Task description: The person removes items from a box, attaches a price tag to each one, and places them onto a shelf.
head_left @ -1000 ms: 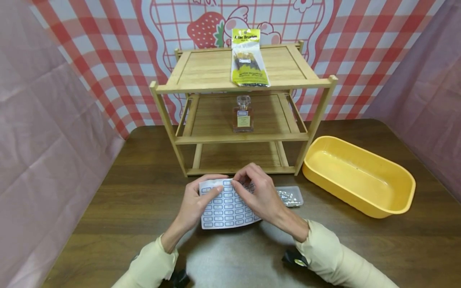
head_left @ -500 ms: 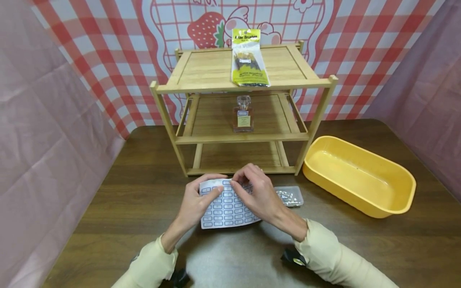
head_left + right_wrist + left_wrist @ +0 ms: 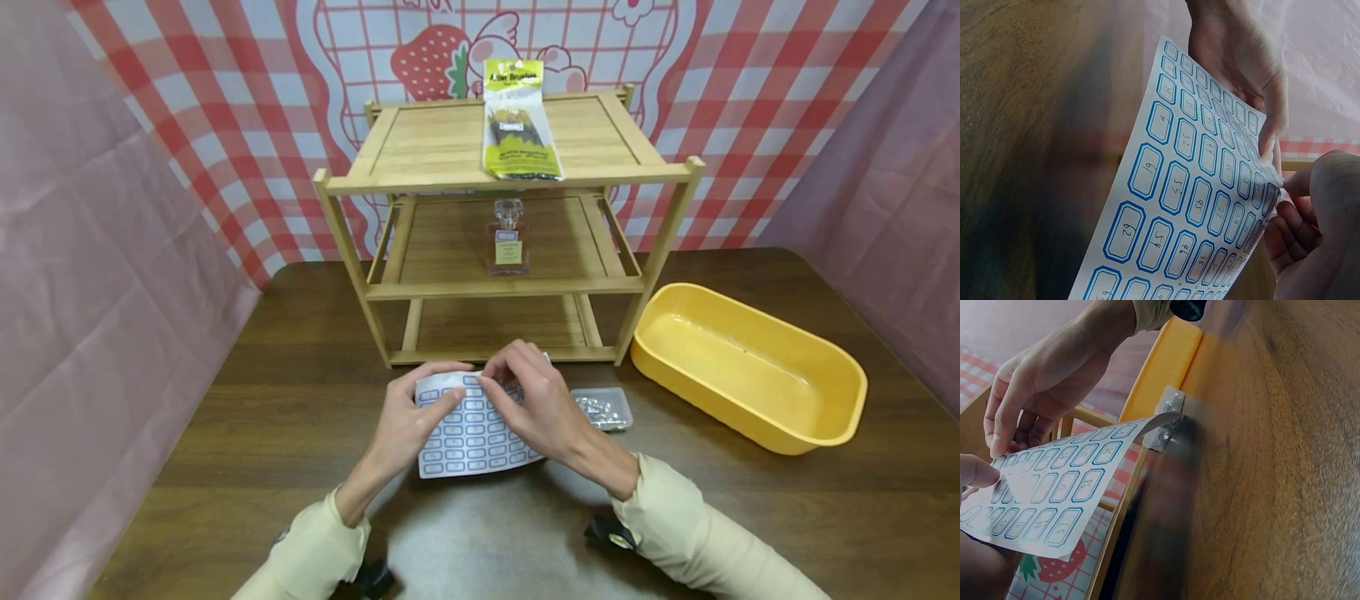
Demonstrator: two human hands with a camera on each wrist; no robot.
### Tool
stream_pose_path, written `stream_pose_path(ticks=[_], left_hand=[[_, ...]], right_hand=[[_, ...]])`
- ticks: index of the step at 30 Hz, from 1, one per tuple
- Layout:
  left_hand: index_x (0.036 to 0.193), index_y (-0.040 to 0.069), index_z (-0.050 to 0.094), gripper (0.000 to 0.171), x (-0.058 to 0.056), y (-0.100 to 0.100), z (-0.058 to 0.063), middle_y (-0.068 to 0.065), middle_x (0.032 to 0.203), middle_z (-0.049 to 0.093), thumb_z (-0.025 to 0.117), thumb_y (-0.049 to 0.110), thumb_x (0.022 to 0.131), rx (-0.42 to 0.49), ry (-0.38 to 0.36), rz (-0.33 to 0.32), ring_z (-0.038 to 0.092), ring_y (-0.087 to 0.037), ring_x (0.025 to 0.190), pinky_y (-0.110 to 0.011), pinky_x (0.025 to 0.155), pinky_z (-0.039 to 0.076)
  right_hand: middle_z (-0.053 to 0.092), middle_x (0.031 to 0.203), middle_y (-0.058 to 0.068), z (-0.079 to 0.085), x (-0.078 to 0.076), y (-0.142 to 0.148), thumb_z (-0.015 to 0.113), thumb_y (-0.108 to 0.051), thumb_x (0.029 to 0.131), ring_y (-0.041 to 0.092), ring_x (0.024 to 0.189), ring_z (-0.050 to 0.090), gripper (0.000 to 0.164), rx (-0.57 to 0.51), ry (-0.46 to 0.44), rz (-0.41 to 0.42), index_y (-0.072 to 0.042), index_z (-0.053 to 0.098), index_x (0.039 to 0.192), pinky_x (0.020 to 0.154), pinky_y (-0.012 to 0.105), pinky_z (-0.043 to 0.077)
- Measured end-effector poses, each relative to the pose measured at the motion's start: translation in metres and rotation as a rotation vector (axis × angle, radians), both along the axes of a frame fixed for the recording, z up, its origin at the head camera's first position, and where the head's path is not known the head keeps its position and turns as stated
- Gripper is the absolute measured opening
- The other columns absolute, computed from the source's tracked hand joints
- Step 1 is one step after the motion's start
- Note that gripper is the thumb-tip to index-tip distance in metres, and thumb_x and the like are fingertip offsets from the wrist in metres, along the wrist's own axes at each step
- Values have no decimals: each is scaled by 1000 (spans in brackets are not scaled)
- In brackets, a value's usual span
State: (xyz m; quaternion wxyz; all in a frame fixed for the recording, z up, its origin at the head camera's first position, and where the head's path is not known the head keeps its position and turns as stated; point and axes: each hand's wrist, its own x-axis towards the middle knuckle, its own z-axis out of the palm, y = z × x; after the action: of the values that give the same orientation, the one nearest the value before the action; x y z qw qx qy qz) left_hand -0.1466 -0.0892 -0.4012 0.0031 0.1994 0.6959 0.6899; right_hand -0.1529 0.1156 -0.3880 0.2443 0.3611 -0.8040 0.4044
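Note:
A white sheet of sticker labels [image 3: 472,437] with blue borders is held up above the table, its lower edge curving. My left hand [image 3: 405,421] grips its upper left part, thumb on the printed face and fingers behind. My right hand [image 3: 536,400] pinches at the sheet's top edge with thumb and index finger, close to the left thumb. Handwritten numbers fill the labels [image 3: 1145,172] in the right wrist view. There, the right thumb and fingertips meet right at the sheet's edge, the other right fingers curled. The right hand covers part of the sheet in the head view.
A three-tier wooden rack [image 3: 502,290] stands ahead, bearing a packet of artist brushes [image 3: 522,154] on top and a perfume bottle [image 3: 507,250] on the middle shelf. A clear plastic box [image 3: 611,407] of small metal pieces lies right of the sheet, near a yellow tub [image 3: 750,367].
Both hands stay almost in place on the sheet. The right fingertips shift very slightly at its top edge, and a white corner now shows beyond the right knuckles.

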Motion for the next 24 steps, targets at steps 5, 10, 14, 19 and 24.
stream_pose_path(ticks=[5, 10, 14, 19, 24], left_hand=[[125, -6, 66, 28, 0, 0, 0, -25, 106, 72, 64, -1, 98, 4, -4, -1, 75, -26, 84, -42, 70, 64], [126, -6, 66, 28, 0, 0, 0, -24, 107, 72, 64, -1, 98, -2, 2, -1, 75, -25, 84, -41, 70, 64], [126, -6, 66, 28, 0, -1, -1, -24, 108, 72, 64, -1, 98, 1, 7, -8, 75, -25, 85, -41, 71, 64], [126, -6, 66, 29, 0, -1, -1, -25, 108, 72, 64, -1, 98, 2, 15, -13, 75, -26, 85, -41, 70, 64], [127, -6, 65, 29, 0, -1, -1, -25, 108, 72, 64, -1, 98, 1, 14, -15, 75, -26, 85, -42, 70, 64]], right_hand=[[61, 93, 1, -1, -1, 0, 73, 0, 92, 14, 84, 57, 13, -4, 11, 13, -5, 63, 98, 73, 26, 53], [61, 93, 1, -2, -3, 0, 72, -1, 92, 14, 84, 56, 11, -11, 26, 21, -5, 63, 98, 72, 26, 53], [61, 93, 1, -3, -4, 1, 71, -3, 93, 14, 84, 56, 10, -4, 46, 25, -4, 63, 99, 72, 26, 52], [62, 94, 2, -4, -5, 1, 74, 0, 90, 15, 85, 56, 14, 6, 81, 41, -5, 63, 99, 72, 27, 51], [62, 94, 2, -4, -6, 1, 74, 1, 90, 15, 85, 56, 14, 6, 105, 56, -5, 64, 99, 72, 27, 50]])
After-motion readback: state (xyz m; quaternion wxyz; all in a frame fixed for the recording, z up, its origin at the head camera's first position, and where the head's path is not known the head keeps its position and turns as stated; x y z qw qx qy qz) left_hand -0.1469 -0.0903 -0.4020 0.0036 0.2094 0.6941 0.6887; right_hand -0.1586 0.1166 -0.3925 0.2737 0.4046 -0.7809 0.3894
